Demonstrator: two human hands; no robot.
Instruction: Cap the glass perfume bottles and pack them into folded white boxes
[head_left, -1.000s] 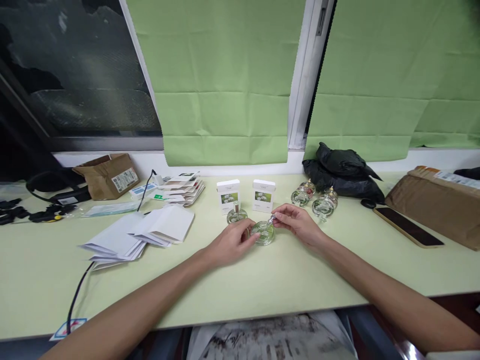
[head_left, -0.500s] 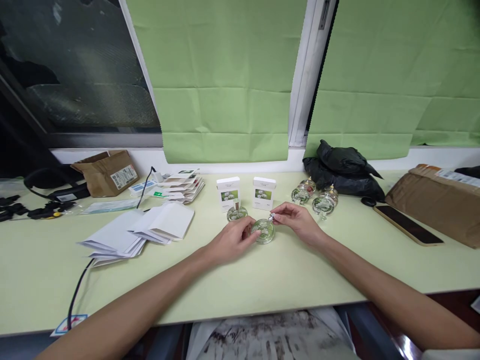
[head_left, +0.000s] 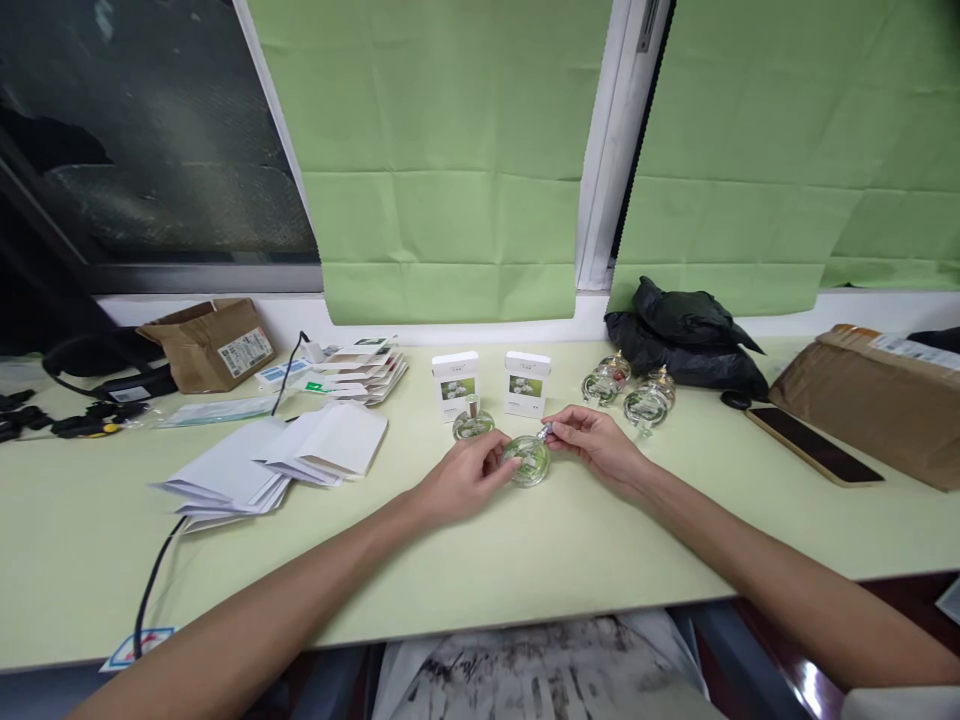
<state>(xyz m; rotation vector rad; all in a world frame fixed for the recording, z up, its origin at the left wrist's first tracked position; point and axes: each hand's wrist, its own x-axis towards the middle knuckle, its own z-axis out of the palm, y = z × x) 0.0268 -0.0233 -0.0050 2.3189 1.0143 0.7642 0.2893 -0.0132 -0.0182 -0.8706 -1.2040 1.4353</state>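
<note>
Two hands meet at one round glass bottle (head_left: 529,464). The left hand (head_left: 469,477) is curled around its left side, thumb laid against the glass, fingers partly hidden. The right hand (head_left: 596,447) has thumb and forefinger brought together, pinching the small shiny top (head_left: 545,432) at the bottle's neck. So the bottle sits between both grips, tilted, its neck pointing up toward the right fingertips; whether its base touches the table (head_left: 540,570) cannot be told.

Behind the bottle and slightly left, just beside the left hand's knuckles, stands a second bottle (head_left: 472,426). Farther behind the bottle are two white boxes (head_left: 527,386), set apart from each other. Right of the bottle, beyond the right hand, are more glass bottles (head_left: 646,406), and well apart past them lies a phone (head_left: 815,447). White envelopes (head_left: 341,440) lie well to its left. In front of the bottle, plain tabletop runs to the near edge, with a forearm on either side.
</note>
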